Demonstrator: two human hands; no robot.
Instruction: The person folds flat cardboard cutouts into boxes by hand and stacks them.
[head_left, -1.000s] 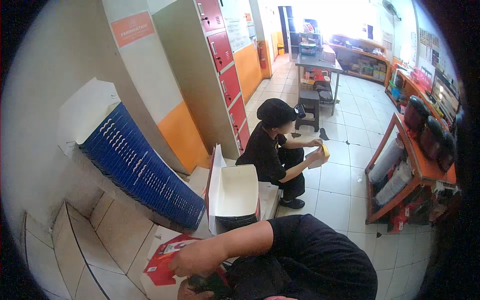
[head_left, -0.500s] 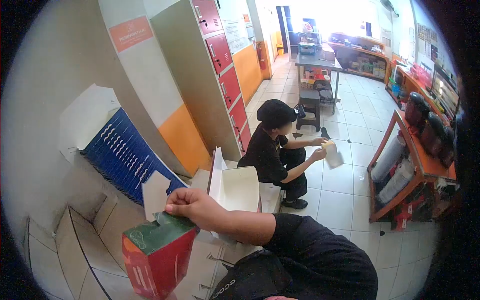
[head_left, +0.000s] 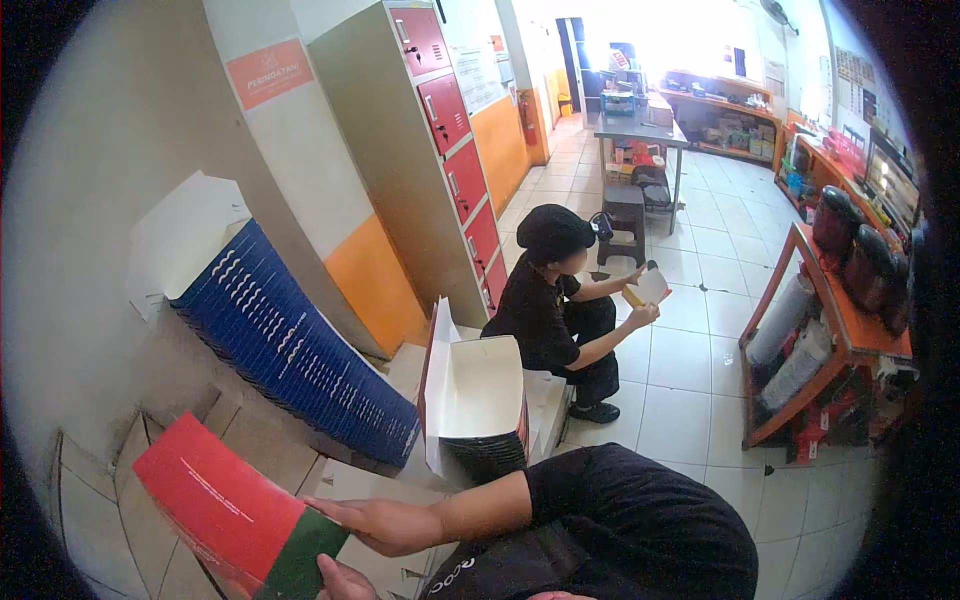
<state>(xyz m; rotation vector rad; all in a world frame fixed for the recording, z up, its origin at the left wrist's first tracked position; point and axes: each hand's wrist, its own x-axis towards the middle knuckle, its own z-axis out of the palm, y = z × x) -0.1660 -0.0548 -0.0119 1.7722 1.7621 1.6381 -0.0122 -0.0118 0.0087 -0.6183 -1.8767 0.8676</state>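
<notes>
My right hand [head_left: 390, 522] reaches across from the right, its fingers on the green end of a red-and-green paper food box [head_left: 225, 490]. At the bottom edge, my left hand [head_left: 345, 580] grips the same green end, thumb on top. The box's long red side faces up and slants to the upper left. Beyond it leans a long stack of nested blue boxes [head_left: 295, 335], with an open white-lined one at its top. Right of that stands another stack of nested boxes [head_left: 485, 390], cream inside.
A seated co-worker [head_left: 545, 300] in black holds a small open box [head_left: 648, 288]. Red-door lockers [head_left: 440, 110] stand behind. At right is an orange-framed shelf [head_left: 850, 330] with dark jars and rolls; farther back is a metal table [head_left: 640, 130] with a stool.
My right hand has moved down, and the box has turned so its long red side faces up. My left hand has come into view on it. The co-worker's box has turned.
</notes>
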